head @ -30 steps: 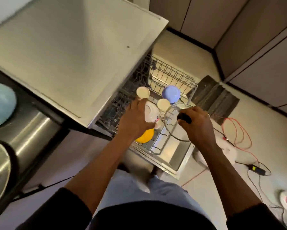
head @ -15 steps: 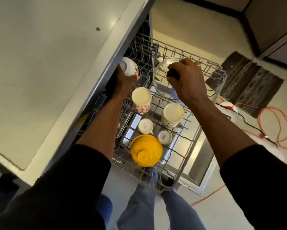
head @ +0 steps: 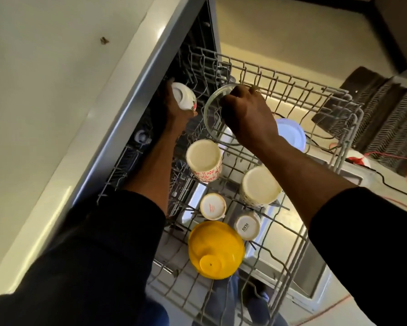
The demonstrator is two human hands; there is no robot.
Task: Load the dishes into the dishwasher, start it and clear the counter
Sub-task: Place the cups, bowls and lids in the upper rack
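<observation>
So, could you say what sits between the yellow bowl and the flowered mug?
One small upturned cup stands between yellow bowl and flowered mug, per the head view.

The left side of the rack (head: 289,79) is tight: the counter edge (head: 127,107) overhangs it, and the left hand (head: 174,111) with its white cup (head: 182,95) fills the gap between that edge and the upright tines (head: 197,64). The middle is blocked by the flowered mug (head: 203,158), the dotted mug (head: 260,185), a small cup (head: 213,205), a cup marked SISTA (head: 247,224) and the yellow bowl (head: 215,249), all upside down and close together. The right hand (head: 247,114) and glass lid (head: 210,118) take the far middle beside the lavender dish (head: 291,132), so only the rack's near right side lies open.
</observation>
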